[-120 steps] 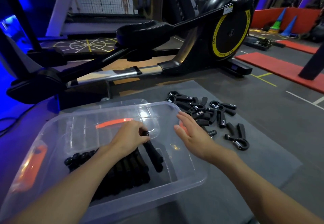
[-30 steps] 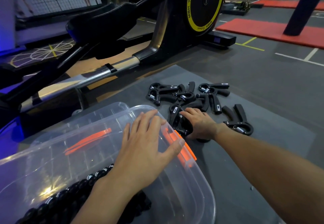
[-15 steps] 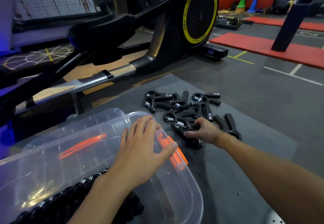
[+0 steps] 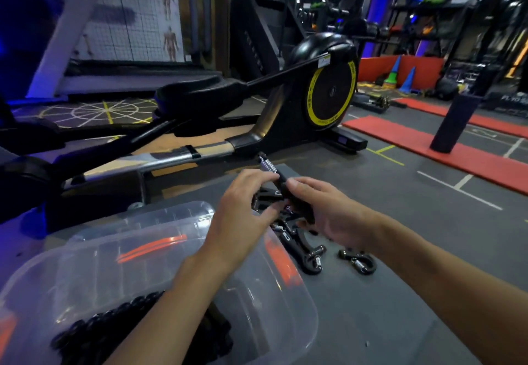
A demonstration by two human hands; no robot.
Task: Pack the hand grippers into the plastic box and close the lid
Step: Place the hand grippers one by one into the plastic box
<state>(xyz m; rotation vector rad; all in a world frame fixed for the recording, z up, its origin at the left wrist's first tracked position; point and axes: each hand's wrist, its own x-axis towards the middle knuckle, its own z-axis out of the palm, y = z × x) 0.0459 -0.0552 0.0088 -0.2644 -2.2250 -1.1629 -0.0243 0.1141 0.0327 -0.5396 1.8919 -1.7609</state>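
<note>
A clear plastic box [image 4: 303, 302] with orange latches stands open at the lower left, with a row of black hand grippers [image 4: 120, 324] lying inside. Above its far right corner my right hand [image 4: 328, 213] holds a black hand gripper [image 4: 281, 182] upright, its metal spring at the top. My left hand [image 4: 243, 207] meets it from the left, fingertips touching the same gripper. Loose hand grippers [image 4: 308, 256] lie on the grey mat [image 4: 385, 322] below my hands, partly hidden by them. One more gripper [image 4: 358, 262] lies apart to the right.
A black elliptical trainer [image 4: 328, 96] with a yellow-ringed wheel runs across behind the mat, its rail [image 4: 160, 159] close to the box's far side. Red mats [image 4: 428, 147] and a dark post [image 4: 454, 119] are at the far right.
My right hand has lifted one gripper off the pile and raised it. My left hand has left the box rim and come up to that gripper. The camera has tilted up.
</note>
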